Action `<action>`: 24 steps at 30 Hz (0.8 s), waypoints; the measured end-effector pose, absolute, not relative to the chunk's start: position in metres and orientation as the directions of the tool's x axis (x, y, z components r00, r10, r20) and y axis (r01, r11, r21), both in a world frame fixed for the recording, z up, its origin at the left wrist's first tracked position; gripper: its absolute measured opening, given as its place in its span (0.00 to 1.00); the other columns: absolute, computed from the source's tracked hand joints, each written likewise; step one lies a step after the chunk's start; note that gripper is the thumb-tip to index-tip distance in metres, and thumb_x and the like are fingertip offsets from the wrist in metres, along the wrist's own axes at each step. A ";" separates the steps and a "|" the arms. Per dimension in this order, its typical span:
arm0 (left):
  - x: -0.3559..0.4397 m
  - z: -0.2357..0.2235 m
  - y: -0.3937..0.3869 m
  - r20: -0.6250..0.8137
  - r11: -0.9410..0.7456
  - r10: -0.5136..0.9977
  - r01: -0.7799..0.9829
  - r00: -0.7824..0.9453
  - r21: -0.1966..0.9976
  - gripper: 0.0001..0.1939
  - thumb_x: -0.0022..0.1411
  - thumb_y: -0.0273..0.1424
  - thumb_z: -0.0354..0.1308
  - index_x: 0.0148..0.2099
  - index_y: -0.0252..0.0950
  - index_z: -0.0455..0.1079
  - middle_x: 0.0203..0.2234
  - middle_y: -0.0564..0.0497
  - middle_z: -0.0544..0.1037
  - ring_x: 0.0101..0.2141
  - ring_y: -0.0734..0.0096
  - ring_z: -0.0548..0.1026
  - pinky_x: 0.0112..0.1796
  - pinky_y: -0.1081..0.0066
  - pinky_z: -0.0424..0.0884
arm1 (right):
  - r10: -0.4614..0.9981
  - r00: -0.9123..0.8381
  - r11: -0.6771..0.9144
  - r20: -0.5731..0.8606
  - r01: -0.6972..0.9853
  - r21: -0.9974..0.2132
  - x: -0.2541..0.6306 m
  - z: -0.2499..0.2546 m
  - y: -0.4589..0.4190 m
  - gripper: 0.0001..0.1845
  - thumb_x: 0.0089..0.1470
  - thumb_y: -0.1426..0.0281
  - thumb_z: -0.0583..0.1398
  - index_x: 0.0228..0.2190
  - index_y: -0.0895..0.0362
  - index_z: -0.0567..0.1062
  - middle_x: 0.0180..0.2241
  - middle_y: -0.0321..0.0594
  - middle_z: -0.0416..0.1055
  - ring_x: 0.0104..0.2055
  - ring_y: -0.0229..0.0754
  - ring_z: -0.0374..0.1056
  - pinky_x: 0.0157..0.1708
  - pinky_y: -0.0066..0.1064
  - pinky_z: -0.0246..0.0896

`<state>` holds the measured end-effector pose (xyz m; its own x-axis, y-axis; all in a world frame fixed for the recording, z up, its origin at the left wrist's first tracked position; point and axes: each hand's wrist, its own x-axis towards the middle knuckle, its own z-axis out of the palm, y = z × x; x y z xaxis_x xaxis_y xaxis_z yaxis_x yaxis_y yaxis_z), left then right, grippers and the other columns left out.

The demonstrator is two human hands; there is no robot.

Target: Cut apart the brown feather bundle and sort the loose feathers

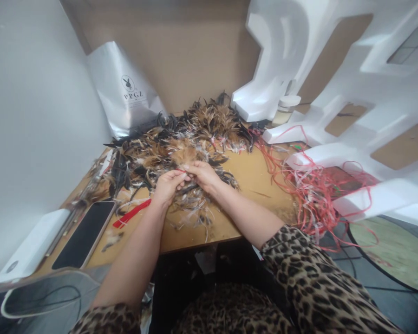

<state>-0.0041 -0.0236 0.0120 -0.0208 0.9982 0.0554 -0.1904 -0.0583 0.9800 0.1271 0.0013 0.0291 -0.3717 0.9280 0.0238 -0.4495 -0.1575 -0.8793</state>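
Note:
Both hands meet over the near side of a feather pile. My left hand is closed, its thumb and finger pinching a bit of red strip. Close against it, my right hand pinches the base of a tan feather bunch, which fans out away from me. The fingertips partly hide where strip and quills meet. More red strips lie on the table left of my left wrist. Loose feathers and white quills are scattered beneath my hands.
A phone and a white power-bank-like box lie at the left. Behind the pile stands a silver bag. Tangled pink-red strips, a lidded jar and white foam pieces are at the right.

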 end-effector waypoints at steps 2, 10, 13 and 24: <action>-0.003 0.013 -0.024 0.048 -0.044 0.999 -0.229 0.015 0.973 0.11 0.44 0.33 0.67 0.27 0.31 0.72 0.23 0.48 0.77 0.18 0.84 0.64 0.18 0.81 0.56 | 0.890 -0.455 -0.223 0.016 -0.465 -0.857 0.128 0.029 0.003 0.19 0.31 0.60 0.69 0.18 0.59 0.68 0.12 0.28 0.60 0.17 0.30 0.58 0.22 0.24 0.55; -0.006 0.013 -0.020 0.012 -0.031 0.996 -0.226 -0.083 0.974 0.20 0.44 0.36 0.67 0.40 0.32 0.73 0.29 0.47 0.79 0.19 0.81 0.69 0.18 0.80 0.60 | 0.997 -0.055 0.036 0.052 -0.261 -0.965 0.158 0.037 0.032 0.14 0.37 0.61 0.65 0.20 0.58 0.70 0.12 0.27 0.59 0.16 0.28 0.49 0.18 0.24 0.42; -0.007 0.014 -0.020 0.009 -0.031 0.995 -0.224 -0.098 0.974 0.19 0.45 0.37 0.67 0.38 0.31 0.73 0.27 0.48 0.78 0.19 0.82 0.69 0.18 0.81 0.59 | 0.980 0.154 0.134 0.128 -0.026 -0.991 0.197 0.039 0.054 0.10 0.42 0.65 0.62 0.20 0.59 0.70 0.14 0.29 0.60 0.17 0.29 0.51 0.20 0.24 0.45; -0.003 0.017 -0.021 0.001 -0.018 0.998 -0.239 -0.071 0.971 0.19 0.43 0.36 0.67 0.37 0.30 0.74 0.26 0.48 0.78 0.18 0.82 0.68 0.17 0.81 0.60 | 0.926 0.368 -0.160 0.081 0.579 -0.800 0.299 0.023 0.086 0.06 0.44 0.74 0.57 0.20 0.62 0.72 0.19 0.39 0.68 0.19 0.32 0.57 0.24 0.26 0.54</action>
